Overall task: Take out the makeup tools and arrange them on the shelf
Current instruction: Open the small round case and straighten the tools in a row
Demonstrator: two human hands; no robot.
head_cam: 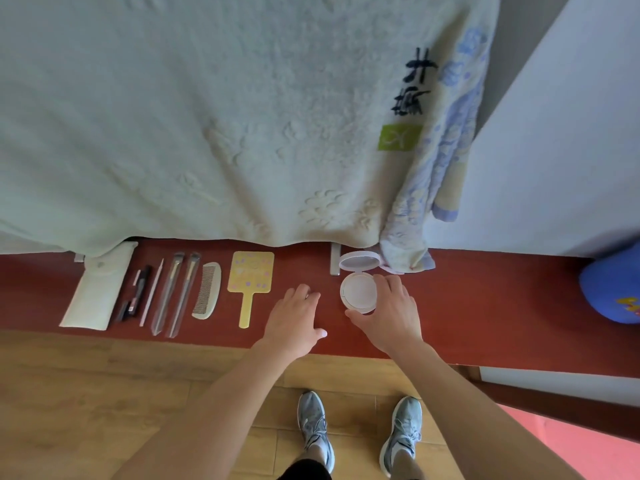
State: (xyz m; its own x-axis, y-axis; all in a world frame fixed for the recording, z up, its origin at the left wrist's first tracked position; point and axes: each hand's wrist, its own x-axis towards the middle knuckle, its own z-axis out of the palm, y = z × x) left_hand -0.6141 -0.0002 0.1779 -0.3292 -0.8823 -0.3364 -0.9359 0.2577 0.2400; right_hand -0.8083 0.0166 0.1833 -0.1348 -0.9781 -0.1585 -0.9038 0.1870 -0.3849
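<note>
Head view: I see the red shelf (485, 306) with tools in a row: pouch (95, 289), pens (136, 294), two brushes (176, 292), comb (207, 291), yellow hand mirror (250, 277). Right hand (391, 317) grips the open compact (358, 292), right of the mirror. Left hand (294, 317) rests flat, fingers spread, empty. Towel (207, 116) hangs behind.

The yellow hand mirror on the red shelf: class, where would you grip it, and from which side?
Probably by the slim handle of the yellow hand mirror, approached from the shelf's front edge: the handle points toward the person, and the wide head lies flat.
</note>
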